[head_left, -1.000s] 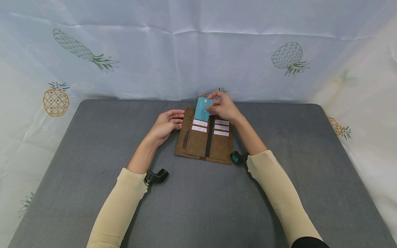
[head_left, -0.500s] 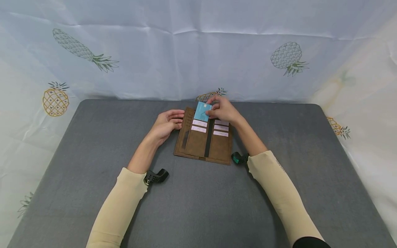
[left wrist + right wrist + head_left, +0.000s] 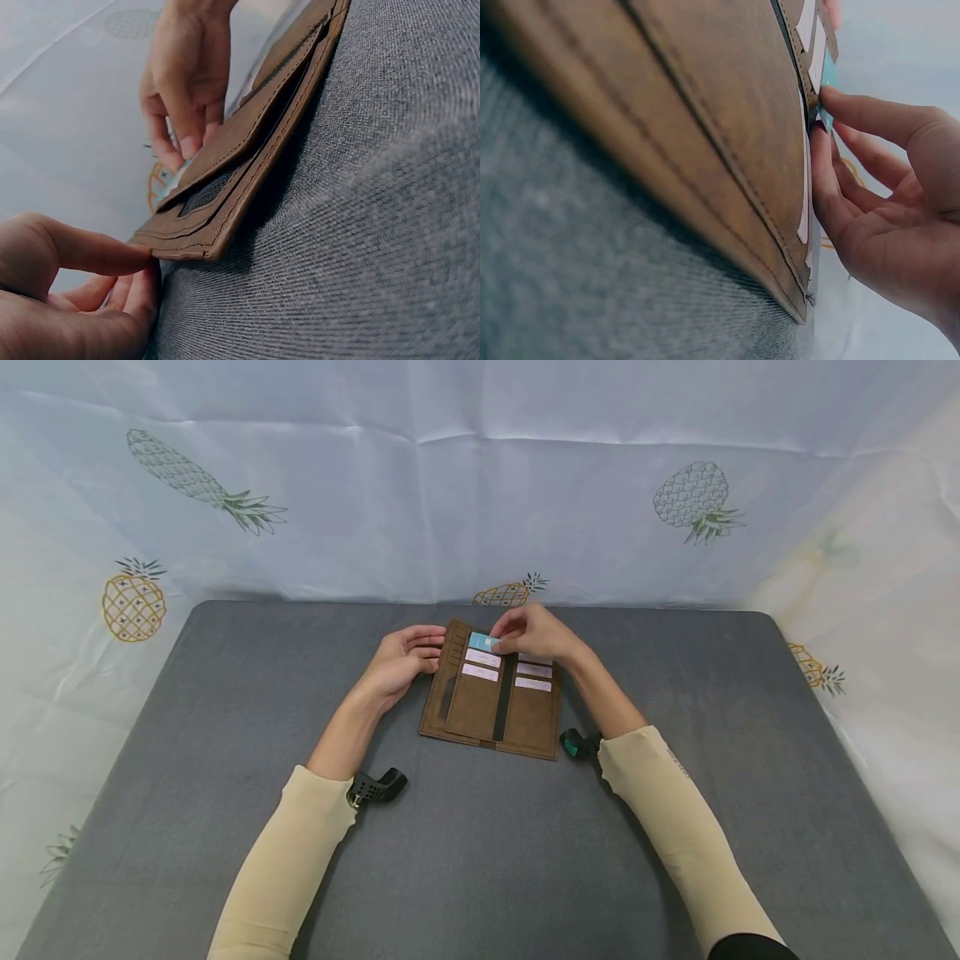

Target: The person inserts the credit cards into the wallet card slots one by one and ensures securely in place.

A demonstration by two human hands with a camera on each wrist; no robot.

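Note:
A brown wallet [image 3: 472, 714] lies spread on the grey table, with pale pink slips showing in its card slots on both halves. My left hand [image 3: 397, 664] pinches the wallet's left edge; in the left wrist view the thumb lies on top near a corner and the fingers sit beneath. Between thumb and fingertips, my right hand [image 3: 542, 633] pinches a blue card [image 3: 481, 642] by its right corner. Most of that card is hidden inside the top slot of the left half. The right wrist view shows the blue card [image 3: 828, 73] standing just above the slot edge.
The grey table [image 3: 480, 852] reaches back to a pale curtain [image 3: 465, 510] printed with pineapples. Black wrist straps [image 3: 378, 786] hang from both forearms, the right one close to the wallet's lower right corner.
The blue card has slid down into the top slot, so only a narrow strip still shows. My right hand moved down with it. My left hand stayed at the wallet's edge.

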